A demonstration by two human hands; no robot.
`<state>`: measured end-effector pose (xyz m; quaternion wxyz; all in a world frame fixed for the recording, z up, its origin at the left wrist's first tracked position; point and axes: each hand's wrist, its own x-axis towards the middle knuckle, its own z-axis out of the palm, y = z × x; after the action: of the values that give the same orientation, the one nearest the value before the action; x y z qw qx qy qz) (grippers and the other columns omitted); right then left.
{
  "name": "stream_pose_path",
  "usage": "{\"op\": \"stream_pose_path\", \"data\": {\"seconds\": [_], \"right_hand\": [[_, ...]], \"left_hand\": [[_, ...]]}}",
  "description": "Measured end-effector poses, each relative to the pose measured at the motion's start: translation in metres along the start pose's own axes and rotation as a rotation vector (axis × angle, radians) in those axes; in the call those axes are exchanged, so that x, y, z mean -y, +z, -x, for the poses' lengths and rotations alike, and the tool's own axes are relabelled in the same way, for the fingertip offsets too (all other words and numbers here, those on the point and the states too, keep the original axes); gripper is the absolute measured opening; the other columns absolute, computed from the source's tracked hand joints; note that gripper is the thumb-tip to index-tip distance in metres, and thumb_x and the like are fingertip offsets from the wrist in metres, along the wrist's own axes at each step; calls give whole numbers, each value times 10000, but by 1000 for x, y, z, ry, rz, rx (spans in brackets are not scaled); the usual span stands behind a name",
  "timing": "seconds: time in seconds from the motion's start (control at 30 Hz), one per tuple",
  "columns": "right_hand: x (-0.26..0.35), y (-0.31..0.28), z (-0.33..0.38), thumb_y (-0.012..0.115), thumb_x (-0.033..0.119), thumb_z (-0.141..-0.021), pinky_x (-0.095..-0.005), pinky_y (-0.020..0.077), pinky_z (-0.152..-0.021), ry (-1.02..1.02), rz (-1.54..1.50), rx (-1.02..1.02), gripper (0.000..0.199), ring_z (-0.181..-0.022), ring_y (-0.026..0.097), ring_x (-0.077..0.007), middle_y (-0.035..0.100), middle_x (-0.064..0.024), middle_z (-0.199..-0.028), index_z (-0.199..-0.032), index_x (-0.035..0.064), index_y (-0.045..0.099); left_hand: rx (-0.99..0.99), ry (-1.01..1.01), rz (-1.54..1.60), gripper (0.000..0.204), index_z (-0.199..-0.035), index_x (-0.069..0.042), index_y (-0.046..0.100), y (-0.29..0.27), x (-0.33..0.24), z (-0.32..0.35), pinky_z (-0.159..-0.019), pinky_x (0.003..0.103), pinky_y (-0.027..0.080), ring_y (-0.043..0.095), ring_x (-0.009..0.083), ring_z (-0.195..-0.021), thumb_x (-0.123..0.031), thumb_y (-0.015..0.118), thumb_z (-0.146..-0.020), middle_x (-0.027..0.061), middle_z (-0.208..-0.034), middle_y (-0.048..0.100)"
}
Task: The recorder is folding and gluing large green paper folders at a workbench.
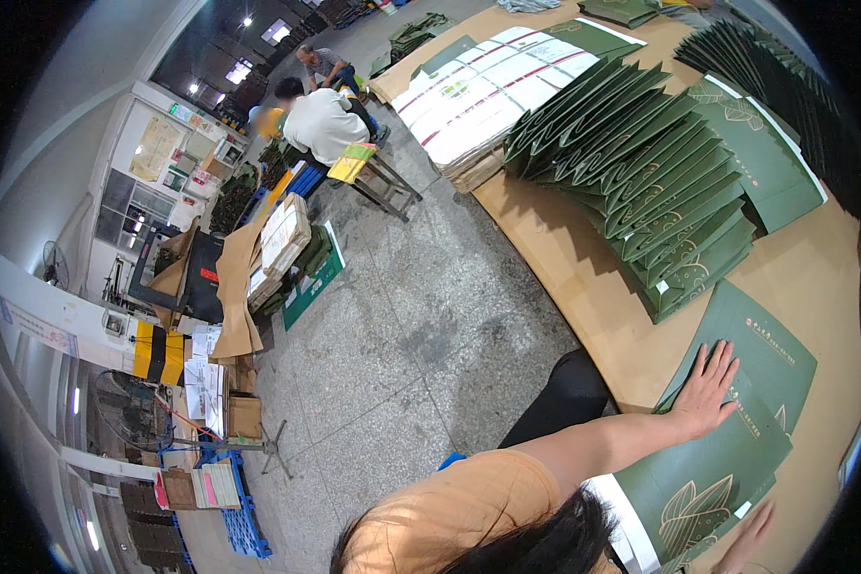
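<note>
My left hand (706, 390) lies flat, fingers stretched out, on green paper bags with printed gold leaf outlines. Under its fingers is one flat green bag (770, 356). A nearer green bag (703, 469) overlaps it, below my wrist, with a white strip along its left side. My right hand (748, 538) is at the lower right, beside the nearer bag's edge, with its visible fingers straight and nothing seen in them. The rest of that hand is cut off by the dark rim.
A long row of folded green bags (631, 182) stands fanned on the brown table (545, 225). Behind it sits a strapped white stack (493, 91). Across the floor, people sit near a stool (359, 167), and bundled stacks (282, 239) stand at the left.
</note>
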<state>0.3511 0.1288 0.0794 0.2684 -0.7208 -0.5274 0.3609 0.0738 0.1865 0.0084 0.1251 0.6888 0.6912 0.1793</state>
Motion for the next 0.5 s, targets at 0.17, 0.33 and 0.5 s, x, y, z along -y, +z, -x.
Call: {"op": "stream_pose_path", "data": {"seconds": [0.17, 0.33, 0.5], "right_hand": [[-28, 73, -99, 330, 420, -1015, -439, 198, -1140, -383, 618, -239, 595, -1403, 259, -295, 291, -171, -1513, -1444, 7, 316], [-22, 116, -106, 285, 548, -980, -526, 158, -1133, 21, 1096, -240, 676, -1448, 154, -235, 188, -90, -1567, -1495, 113, 236], [-10, 123, -100, 289, 548, -979, -516, 158, -1134, 44, 1175, -276, 671, -1445, 172, -225, 197, -82, -1566, -1499, 128, 229]], "left_hand": [[7, 16, 57, 751, -1459, 16, 245, 0, -7, -2, -1155, 533, 14, 46, 377, -1440, -476, 442, -928, 260, -1532, 112], [28, 15, 90, 745, -1456, 21, 247, -4, -8, -3, -1154, 534, 13, 51, 385, -1438, -456, 463, -926, 267, -1531, 104], [0, 13, 63, 745, -1452, 28, 253, -1, -7, -3, -1153, 538, 17, 54, 389, -1437, -453, 469, -925, 273, -1528, 108]]}}
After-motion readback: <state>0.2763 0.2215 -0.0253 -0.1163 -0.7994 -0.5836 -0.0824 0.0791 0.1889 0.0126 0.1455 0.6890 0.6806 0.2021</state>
